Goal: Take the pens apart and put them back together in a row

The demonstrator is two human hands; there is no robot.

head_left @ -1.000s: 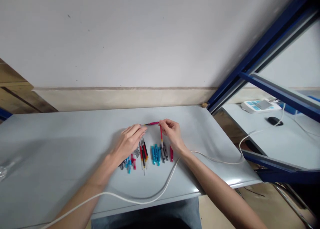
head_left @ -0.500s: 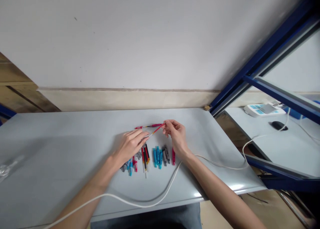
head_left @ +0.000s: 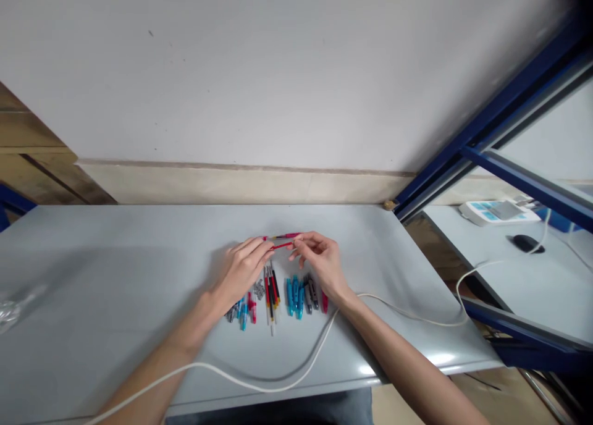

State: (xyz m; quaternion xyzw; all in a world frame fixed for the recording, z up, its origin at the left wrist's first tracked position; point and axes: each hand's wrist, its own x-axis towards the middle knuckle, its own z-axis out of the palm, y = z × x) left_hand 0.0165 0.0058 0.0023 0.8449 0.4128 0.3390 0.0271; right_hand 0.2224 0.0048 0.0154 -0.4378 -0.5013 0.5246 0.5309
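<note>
Both my hands meet over a spread of pen parts on a pale grey table (head_left: 115, 270). My left hand (head_left: 243, 269) and my right hand (head_left: 319, 261) pinch the two ends of a thin red refill (head_left: 282, 246), held level between the fingertips. Just behind it a pink assembled pen (head_left: 285, 235) lies flat on the table. Under my hands lie red and black refills (head_left: 271, 292), blue pen barrels (head_left: 294, 292), grey and pink barrels (head_left: 315, 295) and small blue and pink caps (head_left: 243, 307).
A white cable (head_left: 296, 363) curves across the near table edge and runs right. A second table at right carries a white device (head_left: 498, 210) and a black mouse (head_left: 525, 243). Blue metal frame bars (head_left: 486, 134) stand between the tables. A wall rises behind.
My right hand swung the red refill from hanging down to level, and my left hand took its other end. The pink pen was set down on the table behind my hands.
</note>
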